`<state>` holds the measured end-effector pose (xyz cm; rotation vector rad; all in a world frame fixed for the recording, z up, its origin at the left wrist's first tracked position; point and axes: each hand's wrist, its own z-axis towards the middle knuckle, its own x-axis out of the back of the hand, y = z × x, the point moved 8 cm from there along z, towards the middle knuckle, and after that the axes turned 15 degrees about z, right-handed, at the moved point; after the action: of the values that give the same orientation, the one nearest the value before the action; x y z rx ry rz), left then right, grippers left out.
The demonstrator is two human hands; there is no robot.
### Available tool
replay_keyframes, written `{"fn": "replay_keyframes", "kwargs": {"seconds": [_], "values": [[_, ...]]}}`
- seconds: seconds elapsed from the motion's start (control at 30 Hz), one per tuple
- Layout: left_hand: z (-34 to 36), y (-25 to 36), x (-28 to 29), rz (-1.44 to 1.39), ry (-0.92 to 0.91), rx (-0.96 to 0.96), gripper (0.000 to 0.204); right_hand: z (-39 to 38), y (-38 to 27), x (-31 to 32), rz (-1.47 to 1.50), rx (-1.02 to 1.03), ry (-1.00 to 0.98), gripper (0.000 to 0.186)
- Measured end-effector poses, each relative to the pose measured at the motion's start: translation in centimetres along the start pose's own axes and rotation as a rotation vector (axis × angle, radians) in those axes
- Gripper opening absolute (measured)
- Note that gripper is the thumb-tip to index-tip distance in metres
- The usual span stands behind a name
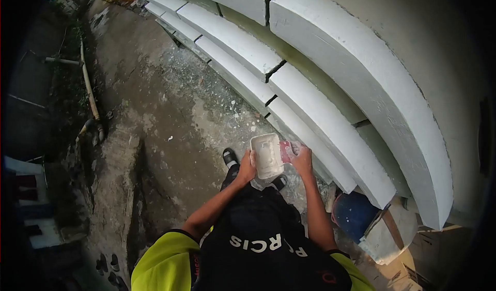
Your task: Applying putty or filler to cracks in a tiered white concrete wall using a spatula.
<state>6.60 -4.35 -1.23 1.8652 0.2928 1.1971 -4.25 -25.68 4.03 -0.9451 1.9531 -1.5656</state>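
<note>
One shallow rectangular tray (267,156), off-white and smeared inside, was held up at twelve o'clock. The left hand (248,167) gripped its rim; the right hand (301,159) closed around one red tool (284,151) at three o'clock. Two dark sandals (230,157) showed at nine and five; white ledges (330,121) crowded two, one blue container (352,216) four.

I count two hands here, one left hand (248,167) and one right hand (301,161); one pale tray (266,175); one red tool (285,152); two worn black sandals (230,158); two yellow-green sleeves (164,262); one blue tub (353,216); and at least four loose shoes (114,262), too dim to number exactly.
</note>
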Motion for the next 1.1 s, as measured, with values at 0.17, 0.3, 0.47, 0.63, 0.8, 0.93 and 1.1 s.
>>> {"fn": "replay_keyframes", "kwargs": {"seconds": [0.17,0.3,0.47,0.63,0.8,0.93,1.1], "values": [[1.2,0.1,4.8,-0.075,0.073,-0.038,0.033,0.9,-4.1,-7.5,-0.372,0.230,-0.257,0.027],[2.7,-1.9,9.8,-0.053,0.126,0.015,0.033,0.8,-5.4,-13.6,-0.381,0.179,-0.261,0.026],[5.3,-3.0,15.5,0.076,0.109,0.099,0.033,3.0,-7.4,-20.4,-0.365,0.183,-0.326,0.026],[9.2,-6.3,21.0,0.064,0.157,0.130,0.033,5.7,-8.2,-27.5,-0.371,0.187,-0.367,0.025],[12.4,-8.5,25.9,0.054,0.208,0.088,0.035,9.4,-8.8,-32.2,-0.335,0.121,-0.340,0.023],[14.2,-9.7,29.3,-0.003,0.239,0.092,0.037,11.8,-9.7,-34.5,-0.122,0.020,-0.289,0.020],[16.2,-10.8,33.5,-0.078,0.308,0.144,0.037,13.8,-11.1,-36.4,0.148,-0.030,-0.174,0.025]]}}
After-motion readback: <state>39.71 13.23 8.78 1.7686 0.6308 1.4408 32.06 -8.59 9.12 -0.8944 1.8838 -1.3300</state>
